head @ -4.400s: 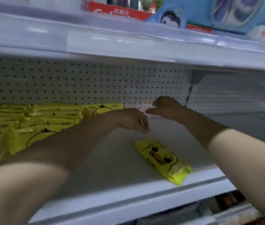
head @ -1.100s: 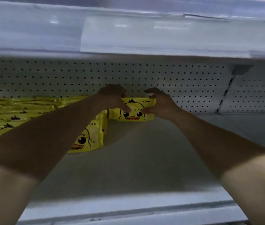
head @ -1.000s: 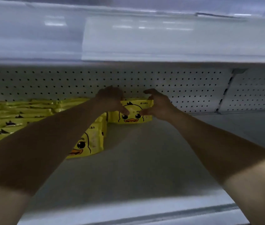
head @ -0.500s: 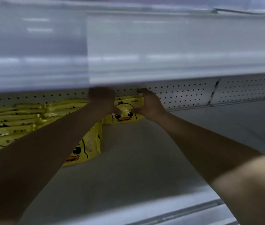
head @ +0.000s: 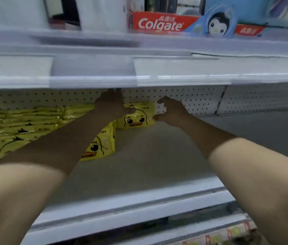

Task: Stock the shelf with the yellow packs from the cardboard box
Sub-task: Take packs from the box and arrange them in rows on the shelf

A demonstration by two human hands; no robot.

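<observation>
Head view, the only one I have. My left hand (head: 111,105) is far back on the shelf (head: 139,167), curled over the top left of a yellow pack (head: 136,119) with the thumb on its front. That pack stands on edge, duck face towards me, against the pegboard (head: 183,101). My right hand (head: 172,110) is at the pack's right edge with fingers curled and thumb touching the lower corner. I cannot tell whether it is actually pinching.

More packs (head: 24,124) lie stacked flat to the left, and one pack (head: 99,147) leans just in front. The cardboard box is out of view.

The glossy film looks soft, light and a bit slippery, so I would hold it by the two short ends and squeeze gently. A Colgate box (head: 159,23) sits on the shelf above.
</observation>
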